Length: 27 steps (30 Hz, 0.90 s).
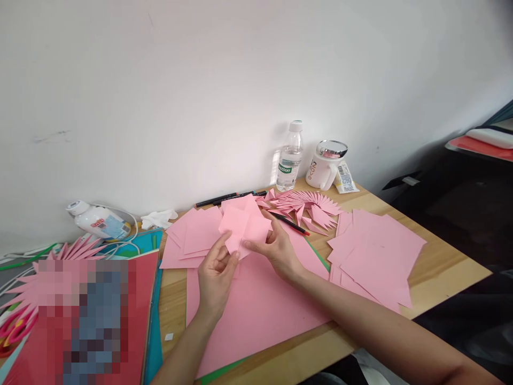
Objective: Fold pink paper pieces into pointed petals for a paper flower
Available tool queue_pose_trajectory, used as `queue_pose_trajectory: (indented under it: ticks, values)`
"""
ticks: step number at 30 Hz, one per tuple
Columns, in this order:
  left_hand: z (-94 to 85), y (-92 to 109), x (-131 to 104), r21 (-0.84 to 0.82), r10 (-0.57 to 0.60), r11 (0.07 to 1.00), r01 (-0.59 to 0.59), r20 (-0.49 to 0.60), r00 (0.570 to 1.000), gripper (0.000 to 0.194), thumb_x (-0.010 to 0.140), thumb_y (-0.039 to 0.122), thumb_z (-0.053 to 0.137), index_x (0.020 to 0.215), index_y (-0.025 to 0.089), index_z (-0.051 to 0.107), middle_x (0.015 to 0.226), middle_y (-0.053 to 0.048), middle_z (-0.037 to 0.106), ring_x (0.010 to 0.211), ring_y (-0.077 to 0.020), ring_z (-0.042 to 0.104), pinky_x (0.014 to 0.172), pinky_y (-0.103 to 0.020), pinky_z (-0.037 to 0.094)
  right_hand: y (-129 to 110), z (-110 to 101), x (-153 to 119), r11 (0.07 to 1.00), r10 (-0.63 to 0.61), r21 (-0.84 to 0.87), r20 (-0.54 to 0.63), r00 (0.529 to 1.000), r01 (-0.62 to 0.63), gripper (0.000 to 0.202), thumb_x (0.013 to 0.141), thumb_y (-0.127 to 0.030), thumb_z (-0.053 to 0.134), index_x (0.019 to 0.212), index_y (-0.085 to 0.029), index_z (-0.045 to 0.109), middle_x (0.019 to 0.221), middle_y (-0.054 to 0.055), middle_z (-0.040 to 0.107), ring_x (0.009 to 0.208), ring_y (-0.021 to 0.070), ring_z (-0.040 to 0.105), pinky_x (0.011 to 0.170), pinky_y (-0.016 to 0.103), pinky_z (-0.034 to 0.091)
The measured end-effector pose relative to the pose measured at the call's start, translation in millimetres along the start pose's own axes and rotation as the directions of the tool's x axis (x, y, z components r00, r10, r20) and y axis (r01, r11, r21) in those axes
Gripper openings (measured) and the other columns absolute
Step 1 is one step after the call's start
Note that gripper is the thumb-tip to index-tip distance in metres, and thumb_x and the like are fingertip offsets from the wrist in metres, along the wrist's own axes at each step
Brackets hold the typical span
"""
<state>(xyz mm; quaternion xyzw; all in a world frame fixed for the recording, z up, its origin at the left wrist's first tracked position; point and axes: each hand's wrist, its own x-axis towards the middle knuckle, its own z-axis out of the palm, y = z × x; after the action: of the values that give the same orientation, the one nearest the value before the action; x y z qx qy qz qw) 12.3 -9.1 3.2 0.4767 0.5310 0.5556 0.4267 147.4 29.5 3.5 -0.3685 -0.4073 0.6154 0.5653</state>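
Between my two hands is a small piece of folded pink paper [244, 222], held up above the desk. My left hand [216, 272] pinches its lower left edge between thumb and fingers. On the other side my right hand [278, 248] grips the right edge, thumb in front and fingers mostly hidden behind the paper. Beneath them lies a large pink sheet [260, 310] with a green edge showing under it. Loose pink squares [196, 238] are stacked to the left, and more pink sheets [379, 254] spread out to the right.
Folded pink pieces [308, 206] fan out near the wall beside a black pen [290, 223]. A water bottle [289, 160] and a white mug [326, 166] stand behind. At left are a white bottle [98, 220], a red folder [140, 305] and pink scissors [18, 326].
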Motion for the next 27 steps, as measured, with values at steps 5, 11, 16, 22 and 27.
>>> queue_pose_trajectory:
  ticks: [5,11,16,22,27]
  values:
    - [1.4,2.4,-1.6,0.077,0.004,0.997,-0.005,0.024,1.000,0.059,0.073,0.030,0.065,0.128,0.021,0.048,0.050,0.010,0.030,0.048,-0.0066,0.039,0.075,-0.023,0.048,3.1,0.5,1.0,0.999,0.046,0.012,0.030,0.998,-0.046,0.054,0.055,-0.030,0.078,0.103,-0.015,0.059,0.103,0.009,0.067,0.094,0.0251,0.062,0.082,0.038,0.050]
    - [1.3,0.6,-2.2,0.015,-0.050,0.999,0.049,0.037,0.998,0.066,0.068,0.033,0.069,0.130,0.022,0.046,0.065,0.002,0.060,0.070,-0.0148,0.059,0.069,-0.025,0.051,3.3,-2.0,2.0,0.993,0.115,0.004,0.001,0.993,-0.115,0.044,0.055,-0.030,0.078,0.094,-0.014,0.064,0.100,0.010,0.069,0.091,0.0254,0.064,0.080,0.038,0.051]
    - [1.5,3.0,1.6,-0.197,-0.114,0.972,0.125,0.067,0.991,0.064,0.077,0.039,0.060,0.134,0.022,0.036,0.069,0.003,0.063,0.074,-0.0153,0.063,0.075,-0.035,0.053,5.6,-5.9,6.8,0.985,0.160,0.068,-0.045,0.986,-0.156,0.047,0.053,-0.028,0.078,0.095,-0.012,0.064,0.106,0.012,0.066,0.091,0.0247,0.063,0.082,0.038,0.051]
    - [3.1,5.3,3.6,-0.182,-0.255,0.939,0.292,0.204,0.945,0.037,0.066,0.032,0.071,0.095,0.010,0.061,0.082,-0.011,0.072,0.081,-0.0277,0.068,0.080,-0.044,0.052,4.7,-5.4,7.4,0.982,0.178,0.081,-0.057,0.982,-0.173,0.045,0.052,-0.027,0.078,0.092,-0.012,0.064,0.100,0.011,0.068,0.083,0.0223,0.064,0.071,0.034,0.053]
    - [3.7,4.4,1.8,-0.177,-0.279,0.933,0.312,0.190,0.941,0.028,0.066,0.029,0.072,0.084,0.010,0.063,0.081,-0.011,0.073,0.082,-0.0269,0.068,0.081,-0.043,0.052,3.7,-4.3,6.1,0.986,0.162,0.058,-0.058,0.985,-0.159,0.039,0.052,-0.026,0.078,0.087,-0.012,0.066,0.096,0.010,0.069,0.081,0.0212,0.064,0.071,0.034,0.053]
